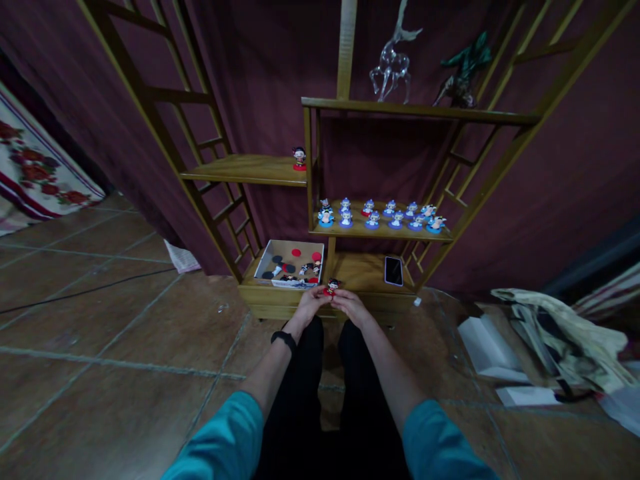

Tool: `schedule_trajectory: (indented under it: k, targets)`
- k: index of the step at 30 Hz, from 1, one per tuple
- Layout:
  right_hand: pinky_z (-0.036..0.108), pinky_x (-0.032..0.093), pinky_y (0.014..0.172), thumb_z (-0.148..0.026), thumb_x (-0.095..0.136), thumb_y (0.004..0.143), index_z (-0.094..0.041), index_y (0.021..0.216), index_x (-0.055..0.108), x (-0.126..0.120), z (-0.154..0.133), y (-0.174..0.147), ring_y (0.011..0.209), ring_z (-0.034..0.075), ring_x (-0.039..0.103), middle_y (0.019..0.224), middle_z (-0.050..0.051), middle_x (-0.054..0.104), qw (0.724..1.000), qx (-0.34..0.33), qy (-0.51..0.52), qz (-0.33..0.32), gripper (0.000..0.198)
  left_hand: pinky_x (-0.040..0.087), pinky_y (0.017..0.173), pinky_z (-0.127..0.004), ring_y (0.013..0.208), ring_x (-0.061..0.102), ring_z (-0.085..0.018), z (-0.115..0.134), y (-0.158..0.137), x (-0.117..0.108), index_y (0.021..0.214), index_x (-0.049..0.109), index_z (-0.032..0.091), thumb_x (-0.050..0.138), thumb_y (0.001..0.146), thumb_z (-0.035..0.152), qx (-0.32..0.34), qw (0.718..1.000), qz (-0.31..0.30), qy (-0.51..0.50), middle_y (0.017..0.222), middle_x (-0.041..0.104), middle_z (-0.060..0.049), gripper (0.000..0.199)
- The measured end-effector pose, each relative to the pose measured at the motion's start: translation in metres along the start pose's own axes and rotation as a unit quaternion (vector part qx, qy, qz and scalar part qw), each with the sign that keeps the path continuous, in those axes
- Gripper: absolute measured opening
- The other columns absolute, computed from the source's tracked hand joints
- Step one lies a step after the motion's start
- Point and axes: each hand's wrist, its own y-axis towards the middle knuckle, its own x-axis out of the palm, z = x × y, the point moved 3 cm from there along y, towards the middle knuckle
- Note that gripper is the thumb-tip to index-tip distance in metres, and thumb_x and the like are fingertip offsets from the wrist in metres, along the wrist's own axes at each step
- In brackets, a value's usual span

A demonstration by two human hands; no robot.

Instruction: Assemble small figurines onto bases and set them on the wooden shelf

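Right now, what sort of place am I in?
Probably a home corner or small display nook for collectibles. A wooden display shelf holds rows of small blue figurines, a glass deer stands on top, and both hands hold a red figurine above the tiled floor.

The small red-and-black figurine [332,287], pinched between the left hand [311,301] and the right hand [350,303] just in front of the wooden shelf unit [380,112], was mostly covered by fingertips; its features were too small to make out. Inside the shallow white cardboard box [280,257] on the unit's lowest board, the dark and red bits were too tiny to identify. The clear glass deer [393,63] on the top board lost its head to the upper edge. The blue figurines [380,215] on the middle board blurred together.
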Motion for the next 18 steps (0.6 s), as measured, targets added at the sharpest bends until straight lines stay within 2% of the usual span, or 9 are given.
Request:
schedule_trajectory:
  k: [9, 18]
  targets:
    - [0.036, 0.045, 0.085, -0.025, 0.077, 0.051, -0.019, 0.085, 0.066, -0.0006, 0.0029, 0.0025, 0.09, 0.019, 0.061, 0.097, 0.006, 0.067, 1.0, -0.002, 0.001, -0.002, 0.037, 0.045, 0.074, -0.029, 0.067, 0.059, -0.012, 0.0056, -0.0048, 0.0035, 0.093, 0.061, 0.013, 0.079, 0.047, 0.016, 0.016, 1.0, 0.011, 0.006, 0.076, 0.067, -0.003, 0.049]
    - [0.034, 0.044, 0.084, -0.027, 0.076, 0.052, -0.019, 0.084, 0.065, -0.0005, 0.0012, 0.0013, 0.089, 0.018, 0.061, 0.095, 0.005, 0.067, 1.0, -0.006, -0.009, 0.002, 0.035, 0.045, 0.074, -0.028, 0.068, 0.06, -0.013, -0.0012, -0.0002, 0.0037, 0.091, 0.063, 0.012, 0.078, 0.048, 0.016, 0.016, 1.0, 0.013, 0.011, 0.077, 0.067, -0.004, 0.046]
